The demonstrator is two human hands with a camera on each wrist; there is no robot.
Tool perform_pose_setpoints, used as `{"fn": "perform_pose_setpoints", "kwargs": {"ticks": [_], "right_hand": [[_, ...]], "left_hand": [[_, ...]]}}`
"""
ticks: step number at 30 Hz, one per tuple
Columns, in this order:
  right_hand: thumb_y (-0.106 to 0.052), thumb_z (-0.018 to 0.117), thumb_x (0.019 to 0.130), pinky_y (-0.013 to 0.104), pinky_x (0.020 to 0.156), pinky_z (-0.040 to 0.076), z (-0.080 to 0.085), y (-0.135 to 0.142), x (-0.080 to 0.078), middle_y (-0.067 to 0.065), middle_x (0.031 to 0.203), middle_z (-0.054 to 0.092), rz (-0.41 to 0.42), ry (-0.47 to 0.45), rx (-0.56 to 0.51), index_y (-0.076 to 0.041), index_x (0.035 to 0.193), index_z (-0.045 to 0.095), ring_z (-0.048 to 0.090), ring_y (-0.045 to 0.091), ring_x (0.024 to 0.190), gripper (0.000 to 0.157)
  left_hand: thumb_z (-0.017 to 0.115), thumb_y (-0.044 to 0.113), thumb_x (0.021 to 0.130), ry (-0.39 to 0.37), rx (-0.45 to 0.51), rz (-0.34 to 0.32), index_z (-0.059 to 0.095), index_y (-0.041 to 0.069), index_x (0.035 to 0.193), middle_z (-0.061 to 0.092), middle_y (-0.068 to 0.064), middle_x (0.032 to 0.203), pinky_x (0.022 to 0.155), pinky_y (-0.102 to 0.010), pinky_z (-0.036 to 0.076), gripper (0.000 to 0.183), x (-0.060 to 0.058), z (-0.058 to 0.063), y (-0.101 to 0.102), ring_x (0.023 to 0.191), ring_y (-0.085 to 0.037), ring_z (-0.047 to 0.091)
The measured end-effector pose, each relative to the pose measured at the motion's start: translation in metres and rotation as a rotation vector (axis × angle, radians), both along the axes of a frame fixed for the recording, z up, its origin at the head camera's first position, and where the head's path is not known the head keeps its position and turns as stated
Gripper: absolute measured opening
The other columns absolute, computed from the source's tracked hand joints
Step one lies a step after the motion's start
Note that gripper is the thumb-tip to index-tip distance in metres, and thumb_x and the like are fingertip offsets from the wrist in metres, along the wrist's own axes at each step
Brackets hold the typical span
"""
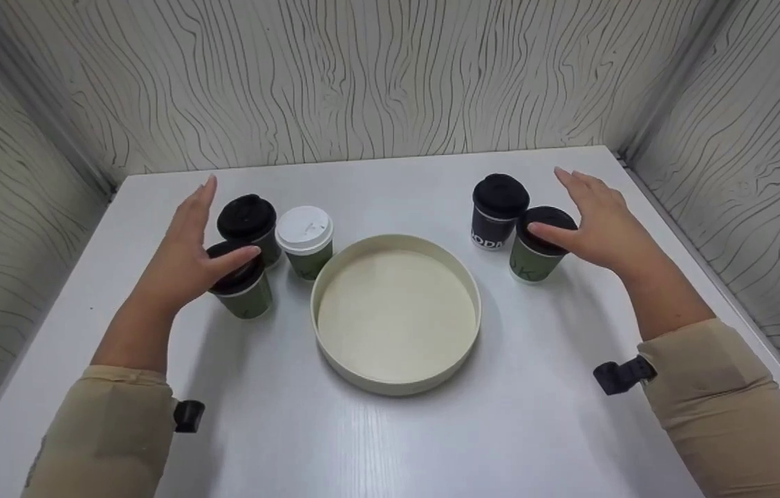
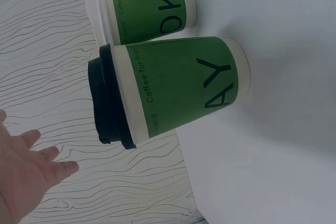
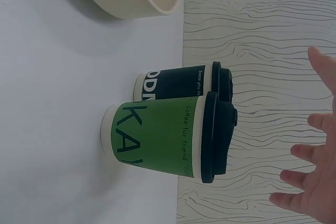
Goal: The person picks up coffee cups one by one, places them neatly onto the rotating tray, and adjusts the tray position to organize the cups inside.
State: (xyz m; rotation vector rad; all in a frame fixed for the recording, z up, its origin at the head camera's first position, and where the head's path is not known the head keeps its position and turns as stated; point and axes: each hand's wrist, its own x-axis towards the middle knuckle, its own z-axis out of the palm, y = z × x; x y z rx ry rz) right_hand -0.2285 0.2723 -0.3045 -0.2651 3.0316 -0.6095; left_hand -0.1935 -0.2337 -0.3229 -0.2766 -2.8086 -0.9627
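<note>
My left hand hovers with fingers spread by the left cups, its thumb passing over a black-lidded green paper cup. Behind that cup stands another black-lidded cup, and beside it a green cup with a white lid. On the other side, my right hand is spread too, its thumb in front of the black lid of a green cup. Touching or close behind that one is a dark cup with a black lid. Both wrist views show the hands apart from the cups, holding nothing.
A round cream tray with a low rim sits mid-table between the two groups of cups. The white table meets wood-grain patterned walls at the back and sides.
</note>
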Motion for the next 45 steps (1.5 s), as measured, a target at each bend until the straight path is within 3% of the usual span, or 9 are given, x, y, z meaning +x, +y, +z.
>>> {"fn": "perform_pose_setpoints", "kwargs": {"ticks": [9,16,23,31,39,45], "right_hand": [[-0.063,0.056,0.077,0.063,0.104,0.013,0.002,-0.013,0.005,0.018,0.149,0.015,0.011,0.025,-0.106,-0.02,0.148,0.012,0.01,0.041,0.135,0.093],[-0.06,0.057,0.079,0.061,0.103,0.02,-0.003,-0.02,0.009,0.016,0.149,0.018,-0.017,0.01,-0.21,-0.022,0.147,0.015,0.02,0.038,0.134,0.088],[-0.052,0.059,0.082,0.051,0.103,0.03,-0.017,-0.029,0.012,0.016,0.146,0.026,0.031,-0.021,-0.355,-0.016,0.146,0.02,0.03,0.037,0.13,0.084],[-0.048,0.058,0.084,0.051,0.097,0.038,-0.044,-0.04,0.014,0.015,0.14,0.036,0.055,-0.125,-0.475,-0.013,0.144,0.025,0.038,0.034,0.125,0.077],[-0.042,0.06,0.086,0.046,0.091,0.045,-0.076,-0.05,0.013,0.018,0.136,0.04,0.015,-0.285,-0.626,-0.01,0.142,0.03,0.041,0.031,0.124,0.071],[-0.036,0.059,0.088,0.046,0.09,0.046,-0.096,-0.052,0.009,0.021,0.136,0.036,-0.057,-0.41,-0.784,-0.008,0.143,0.026,0.041,0.038,0.123,0.07]], "left_hand": [[0.074,0.034,0.076,0.031,0.258,-0.013,0.006,0.031,0.147,0.011,-0.005,0.152,0.105,-0.051,0.028,0.098,0.005,0.001,0.006,0.137,-0.026,0.017],[0.072,0.018,0.079,0.013,0.402,-0.059,0.01,0.022,0.147,0.013,-0.006,0.152,0.106,-0.046,0.027,0.092,0.011,0.002,0.013,0.136,-0.026,0.022],[0.071,0.012,0.079,0.053,0.47,-0.087,0.02,0.017,0.145,0.018,-0.001,0.15,0.105,-0.043,0.029,0.084,0.015,-0.006,0.015,0.135,-0.023,0.025],[0.072,0.014,0.079,0.012,0.473,-0.099,0.02,0.02,0.145,0.019,0.0,0.15,0.105,-0.041,0.03,0.084,0.017,-0.015,0.017,0.135,-0.02,0.026],[0.073,0.015,0.078,-0.004,0.522,-0.118,0.023,0.017,0.144,0.021,-0.002,0.149,0.105,-0.038,0.03,0.082,0.02,-0.018,0.019,0.135,-0.021,0.026],[0.072,0.011,0.078,-0.004,0.534,-0.11,0.023,0.018,0.145,0.021,-0.002,0.149,0.106,-0.041,0.029,0.082,0.021,-0.016,0.018,0.135,-0.021,0.025]]}}
